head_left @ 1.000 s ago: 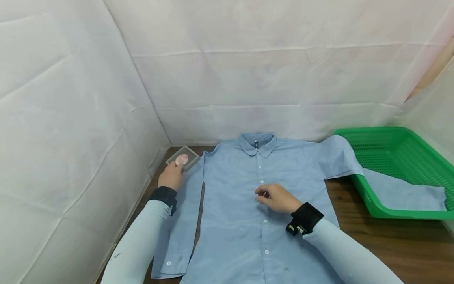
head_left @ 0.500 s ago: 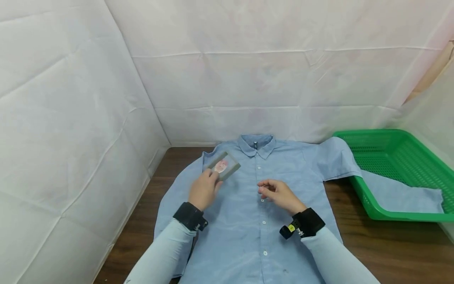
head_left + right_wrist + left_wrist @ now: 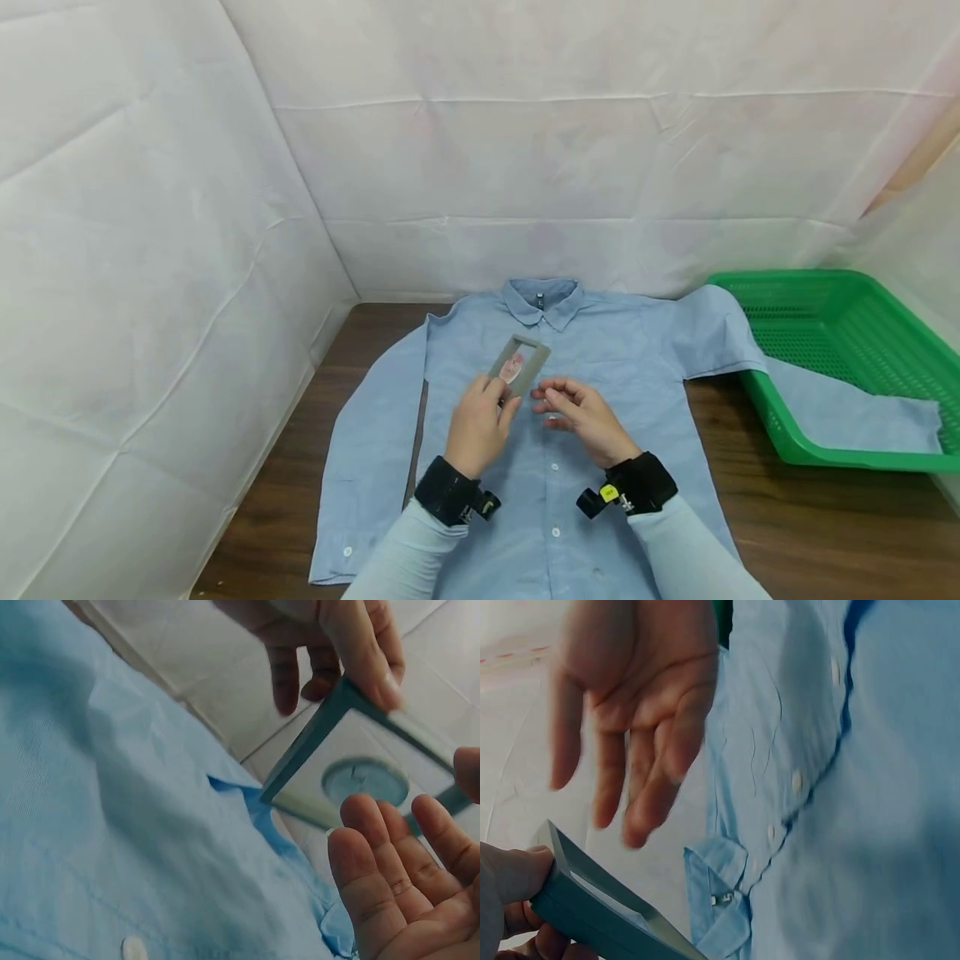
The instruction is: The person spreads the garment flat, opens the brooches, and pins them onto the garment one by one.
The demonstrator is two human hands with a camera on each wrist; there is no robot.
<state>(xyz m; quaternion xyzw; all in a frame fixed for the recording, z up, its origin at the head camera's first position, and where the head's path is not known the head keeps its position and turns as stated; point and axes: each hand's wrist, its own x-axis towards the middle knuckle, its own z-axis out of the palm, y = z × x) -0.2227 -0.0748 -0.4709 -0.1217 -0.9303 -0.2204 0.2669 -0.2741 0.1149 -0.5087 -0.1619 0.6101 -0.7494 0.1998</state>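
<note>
My left hand (image 3: 476, 427) pinches the near corner of a small flat case (image 3: 534, 367) with a grey frame, a see-through middle and a round pink piece inside. The case is tilted above a light blue buttoned shirt (image 3: 615, 342) laid out flat. In the left wrist view, my thumb and fingers grip one end of the case (image 3: 592, 915). My right hand (image 3: 588, 419) is beside the case with fingers loosely spread, holding nothing. In the right wrist view, its fingertips (image 3: 364, 817) overlap the lower edge of the case.
A green plastic basket (image 3: 795, 417) stands at the right, with one shirt sleeve (image 3: 855, 412) draped into it. The other sleeve (image 3: 367, 467) lies on the brown wooden table (image 3: 300, 467) at the left. White cloth walls (image 3: 480, 167) enclose the back and sides.
My left hand has lifted the case from the back left beside the shirt and brought it right, over the shirt's middle. My right hand has stayed near the middle, its fingers spreading somewhat.
</note>
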